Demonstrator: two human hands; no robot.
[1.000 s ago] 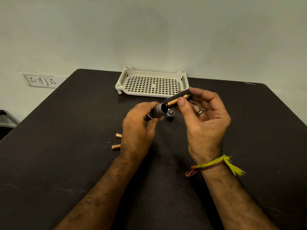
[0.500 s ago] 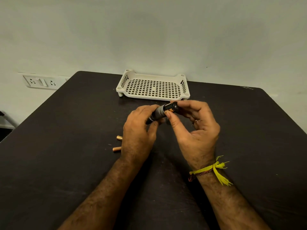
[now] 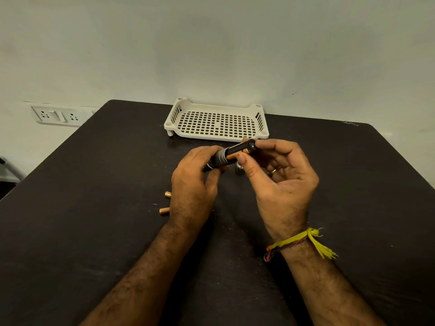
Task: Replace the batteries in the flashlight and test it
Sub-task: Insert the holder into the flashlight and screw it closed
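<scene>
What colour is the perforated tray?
White; the tray shows clearly in the head view.

Single head-worn wide-angle view, looking forward and down from above the near edge of the dark table (image 3: 94,208). Close over both forearms, with the left hand (image 3: 191,184) and right hand (image 3: 282,182) near frame centre. Facing the pale wall (image 3: 211,48) beyond the far edge, white tray (image 3: 173,116) against it, wall socket (image 3: 56,116) at left. No second view to overlap
</scene>
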